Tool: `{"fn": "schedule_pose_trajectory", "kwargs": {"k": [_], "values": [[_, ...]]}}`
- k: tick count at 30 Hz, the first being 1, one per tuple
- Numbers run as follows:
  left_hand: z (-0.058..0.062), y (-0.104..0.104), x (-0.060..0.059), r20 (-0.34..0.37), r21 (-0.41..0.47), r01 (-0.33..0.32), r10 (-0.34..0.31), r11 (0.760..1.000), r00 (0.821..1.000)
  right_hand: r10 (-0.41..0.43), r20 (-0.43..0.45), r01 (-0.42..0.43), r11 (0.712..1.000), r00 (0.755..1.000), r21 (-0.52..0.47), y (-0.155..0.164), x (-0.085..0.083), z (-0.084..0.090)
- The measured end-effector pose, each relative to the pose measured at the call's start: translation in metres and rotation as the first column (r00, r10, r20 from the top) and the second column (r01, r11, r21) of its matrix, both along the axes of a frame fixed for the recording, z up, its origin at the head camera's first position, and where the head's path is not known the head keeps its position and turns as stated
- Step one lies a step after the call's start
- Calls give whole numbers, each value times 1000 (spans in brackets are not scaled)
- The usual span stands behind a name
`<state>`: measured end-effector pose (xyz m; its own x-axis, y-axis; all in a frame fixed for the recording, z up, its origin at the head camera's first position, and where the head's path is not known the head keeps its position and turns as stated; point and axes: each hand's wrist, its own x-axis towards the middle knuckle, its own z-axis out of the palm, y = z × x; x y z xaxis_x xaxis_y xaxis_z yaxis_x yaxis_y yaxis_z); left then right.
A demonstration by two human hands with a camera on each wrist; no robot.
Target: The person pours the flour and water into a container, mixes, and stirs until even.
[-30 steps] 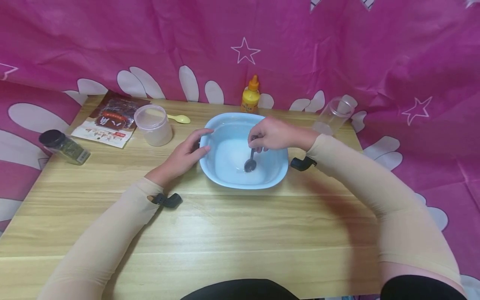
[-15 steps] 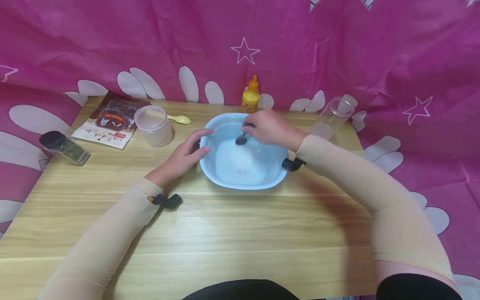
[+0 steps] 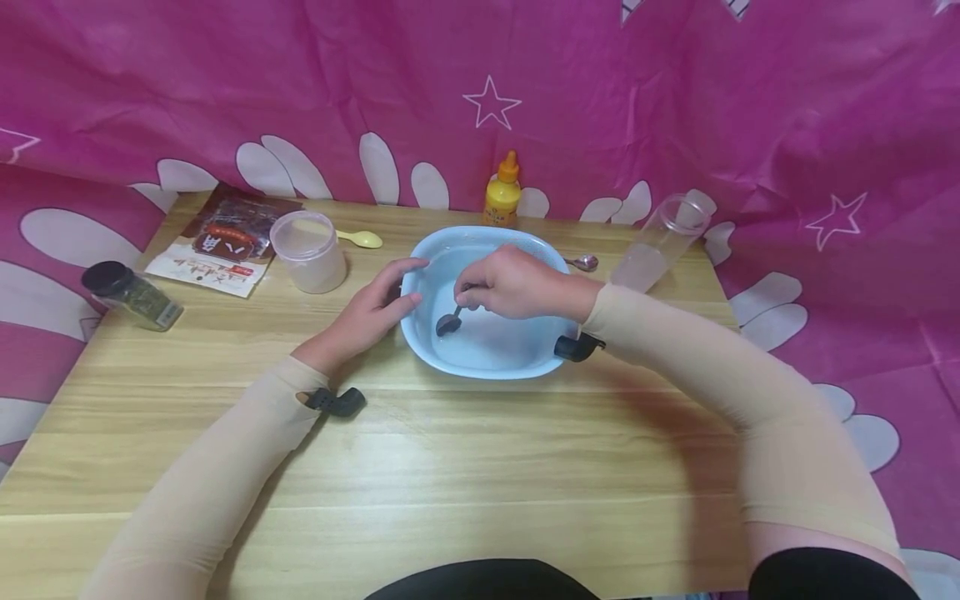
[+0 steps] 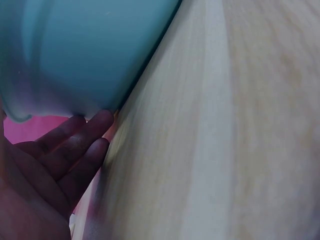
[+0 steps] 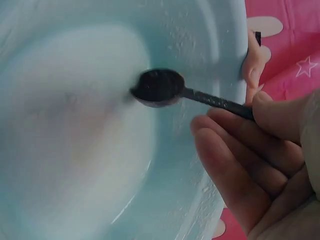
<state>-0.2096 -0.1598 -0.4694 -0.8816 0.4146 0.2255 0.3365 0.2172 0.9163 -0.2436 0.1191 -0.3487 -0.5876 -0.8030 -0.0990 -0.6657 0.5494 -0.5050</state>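
Note:
A light blue plastic basin (image 3: 487, 372) stands on the wooden table, with clear liquid and wet droplets on its inner wall. My left hand (image 3: 369, 310) grips its left rim, thumb over the edge; in the left wrist view the other fingers (image 4: 82, 142) rest against the outer wall. Over the basin, my right hand (image 3: 501, 283) pinches the handle of a small black spoon (image 5: 161, 86) between thumb and fingers. The spoon's bowl hangs inside the basin, near its left wall, tilted down to the left.
Behind the basin is a yellow squeeze bottle (image 3: 502, 198). To the left are a clear tub (image 3: 311, 260), a yellow spoon (image 3: 363, 239), a brown and white packet (image 3: 225, 237) and a black-lidded spice jar (image 3: 138, 296). At right lie a metal spoon (image 3: 583, 262) and a clear jar (image 3: 660, 242).
My right hand has swept the black spoon up across the basin, then down to its left side. The metal spoon at back right has come into sight. My left hand stays put.

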Motion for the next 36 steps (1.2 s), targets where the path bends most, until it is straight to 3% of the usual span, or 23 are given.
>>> {"fn": "schedule_pose_trajectory", "kwargs": {"k": [7, 16, 24, 30, 33, 36], "values": [[-2, 0, -1, 4, 22, 10, -10, 1000, 1000, 78, 44, -77, 997, 996, -16, -5, 5, 1], [-5, -1, -2, 9, 6, 1, -1, 1000, 1000, -46, -115, 45, 999, 992, -10, -10, -7, -5], [-4, 0, -3, 8, 7, 0, 0, 1000, 1000, -179, -227, 201, 976, 957, 79, 2, -17, 0], [-4, 0, -3, 9, 8, -5, 5, 1000, 1000, -196, -278, 247, 955, 940, 162, 14, -17, 9], [-4, -1, -3, 10, 10, -7, 7, 1000, 1000, -177, -270, 240, 945, 946, 221, 16, -15, 16], [-4, -1, -3, 10, 9, -8, 8, 1000, 1000, -156, -183, 206, 931, 971, 302, 16, -12, 23]]}}
